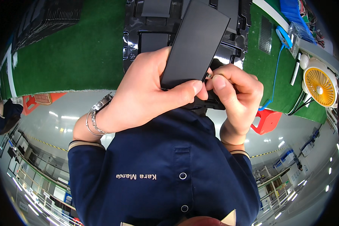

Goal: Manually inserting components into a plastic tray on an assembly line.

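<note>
My left hand (147, 86) is closed around the lower end of a flat, dark grey rectangular panel (196, 41), which looks like a phone screen. Its thumb lies across the panel's near edge, and the panel tilts up and away to the right. At the lower right corner, my right hand (235, 90) pinches a small tab (208, 76) between thumb and forefinger; the fingers partly hide it. Both hands are above a black moulded plastic tray (132, 32) with compartments, where similar dark panels (154, 41) lie.
Green matting (101, 49) covers the bench. Black trays (49, 17) are stacked at the far left. To the right are a yellow and white fan (320, 88), a blue coiled cord (275, 81) and a blue clip (284, 37). A red stool (266, 121) stands below the bench edge.
</note>
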Demonstrator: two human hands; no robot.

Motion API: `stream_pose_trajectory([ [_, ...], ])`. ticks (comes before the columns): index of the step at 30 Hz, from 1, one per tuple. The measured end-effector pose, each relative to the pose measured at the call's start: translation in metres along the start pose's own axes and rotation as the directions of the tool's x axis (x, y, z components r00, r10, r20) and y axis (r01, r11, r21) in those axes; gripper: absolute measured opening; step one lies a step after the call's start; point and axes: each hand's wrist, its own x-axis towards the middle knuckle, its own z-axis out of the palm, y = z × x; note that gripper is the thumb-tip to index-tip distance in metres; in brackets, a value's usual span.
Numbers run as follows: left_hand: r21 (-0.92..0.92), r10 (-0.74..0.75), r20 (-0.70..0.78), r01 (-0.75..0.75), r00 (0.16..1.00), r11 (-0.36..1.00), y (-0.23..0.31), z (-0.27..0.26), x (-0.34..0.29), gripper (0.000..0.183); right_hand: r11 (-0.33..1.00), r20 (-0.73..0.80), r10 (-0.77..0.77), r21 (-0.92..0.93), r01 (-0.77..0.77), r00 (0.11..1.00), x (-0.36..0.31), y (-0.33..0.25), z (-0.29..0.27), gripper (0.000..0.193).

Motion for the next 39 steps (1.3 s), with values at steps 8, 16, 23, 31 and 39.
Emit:
stream_pose_trajectory([
  [8, 0.053, 0.081, -0.03, -0.079, 0.996, 0.995, -0.0052, 0.0024, 0.001, 0.018, 0.997, -0.018, 0.041, 0.063, -0.039, 0.999, -0.0003, -0.0003, 0.0031, 0.012],
  [16, 0.119, 0.067, -0.039, -0.062, 0.997, 0.991, -0.0004, 0.0042, 0.0007, 0.017, 0.999, -0.029, 0.037, 0.023, -0.036, 0.999, 0.0002, -0.0016, 0.0037, 0.011],
  [23, 0.152, 0.075, -0.031, -0.069, 0.997, 0.986, 0.0009, 0.0036, 0.0002, 0.017, 1.0, -0.022, 0.029, 0.013, -0.029, 0.999, 0.001, -0.0022, 0.0037, 0.011],
  [31, 0.159, 0.084, -0.045, -0.075, 0.996, 0.984, 0.0007, 0.0046, -0.0003, 0.016, 0.998, -0.034, 0.037, 0.052, -0.036, 0.999, 0.0, -0.0014, 0.0054, 0.013],
  [39, 0.165, 0.065, -0.044, -0.057, 0.997, 0.985, 0.0022, 0.0046, -0.0005, 0.017, 0.998, -0.029, 0.039, 0.05, -0.038, 0.999, -0.0007, -0.001, 0.005, 0.014],
])
